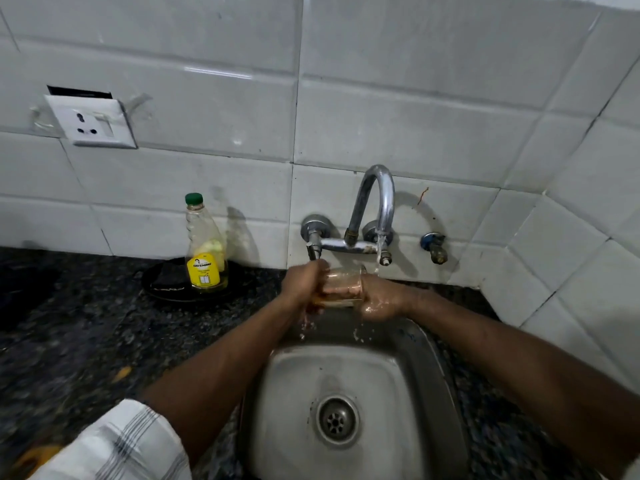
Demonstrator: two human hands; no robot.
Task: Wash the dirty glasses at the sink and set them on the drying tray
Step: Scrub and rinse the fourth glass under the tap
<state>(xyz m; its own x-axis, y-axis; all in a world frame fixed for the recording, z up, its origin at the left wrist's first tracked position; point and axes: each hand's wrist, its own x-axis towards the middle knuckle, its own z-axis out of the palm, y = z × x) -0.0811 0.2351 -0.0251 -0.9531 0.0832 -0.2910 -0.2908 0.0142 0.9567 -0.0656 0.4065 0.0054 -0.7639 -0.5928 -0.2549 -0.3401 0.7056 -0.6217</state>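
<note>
Gripping a clear round drinking glass (341, 284) sideways, left hand (304, 282) curls fingers around its base; right hand (381, 301) fingers sit together inside it, over the steel sink (440, 362).

A: Over the sink (287, 393), what's hidden?
B: The left hand (303, 285) covers one end of the glass (341, 287); the right hand (381, 299) has its fingers blurred inside it.
A: Left of the sink?
B: Print on the bottle (206, 251), too small to read.
</note>
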